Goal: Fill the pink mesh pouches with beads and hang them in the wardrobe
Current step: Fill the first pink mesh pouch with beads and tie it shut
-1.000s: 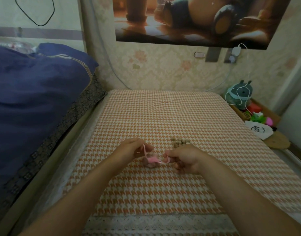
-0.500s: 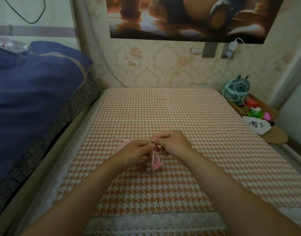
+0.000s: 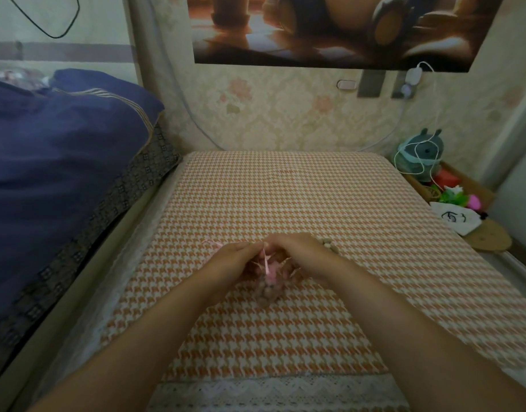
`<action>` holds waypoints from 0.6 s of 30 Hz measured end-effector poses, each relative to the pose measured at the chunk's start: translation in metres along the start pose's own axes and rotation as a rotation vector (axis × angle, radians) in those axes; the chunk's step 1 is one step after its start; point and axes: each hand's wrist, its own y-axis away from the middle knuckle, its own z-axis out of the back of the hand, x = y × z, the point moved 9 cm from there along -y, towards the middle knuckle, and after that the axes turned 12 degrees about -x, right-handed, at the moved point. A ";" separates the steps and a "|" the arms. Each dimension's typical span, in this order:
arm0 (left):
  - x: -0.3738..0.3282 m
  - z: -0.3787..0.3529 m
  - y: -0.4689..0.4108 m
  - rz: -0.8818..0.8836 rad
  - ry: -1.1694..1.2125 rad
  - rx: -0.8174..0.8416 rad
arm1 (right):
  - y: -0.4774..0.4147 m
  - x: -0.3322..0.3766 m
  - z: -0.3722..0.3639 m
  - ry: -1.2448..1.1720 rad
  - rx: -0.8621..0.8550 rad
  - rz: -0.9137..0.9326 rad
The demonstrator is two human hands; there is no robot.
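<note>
Pouch [image 3: 269, 285] sits on the worktop [image 3: 285, 197] right under the two hands, belly down and lumpy with brown beads, neck up. Left hand [image 3: 230, 261]: grip pressed together, fingertips pinching the pink ribbon [image 3: 266, 261] just above the pouch. Right hand [image 3: 300, 254]: fingers curled in at the pouch neck, apparently pinching the ribbon's other end, but the contact is mostly hidden. The step looks like drawing the mouth shut, so this pouch counts as filled but not yet hung. No wardrobe is in view. To do it well, pull the two ribbon ends apart evenly and level, and leave the pouch resting on the worktop so its weight does not tip the neck over. Close the mouth fully before any lift, as the beads look small and round and would likely slip through a gap and roll. The mesh looks soft, so tug gently and don't yank. Leave enough loop to hang it by. Loose beads [image 3: 328, 246] lie just behind and right of the pouch, beside the right wrist, which should not sweep them. A pink scrap [image 3: 211, 243] shows left of the pouch past the left hand, either ribbon or a second pouch; too small to tell.
</note>
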 end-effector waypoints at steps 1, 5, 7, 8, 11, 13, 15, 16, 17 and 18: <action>0.001 0.001 -0.001 0.004 -0.009 -0.010 | 0.005 0.003 -0.002 0.030 0.036 0.043; 0.000 0.001 0.001 -0.015 -0.095 -0.036 | 0.003 0.003 0.001 0.153 -0.009 0.166; -0.003 0.001 0.004 -0.040 -0.137 -0.053 | 0.000 0.002 0.003 0.169 -0.043 0.172; -0.005 0.002 0.005 -0.053 -0.152 -0.064 | -0.001 0.001 0.004 0.166 -0.061 0.165; -0.011 0.007 0.008 -0.076 -0.207 -0.110 | -0.003 -0.008 0.003 0.103 -0.064 0.074; -0.012 0.012 0.009 -0.086 -0.257 -0.114 | -0.004 -0.017 -0.001 0.026 -0.035 -0.028; -0.011 0.016 0.010 -0.135 -0.365 -0.087 | -0.003 -0.024 -0.003 -0.026 -0.023 -0.107; -0.011 0.016 0.013 -0.177 -0.453 -0.060 | -0.003 -0.025 -0.004 -0.043 -0.020 -0.132; -0.009 0.016 0.016 -0.215 -0.542 -0.030 | -0.002 -0.025 -0.004 -0.057 -0.016 -0.150; -0.007 0.014 0.019 -0.240 -0.602 -0.012 | -0.002 -0.025 -0.003 -0.060 -0.013 -0.160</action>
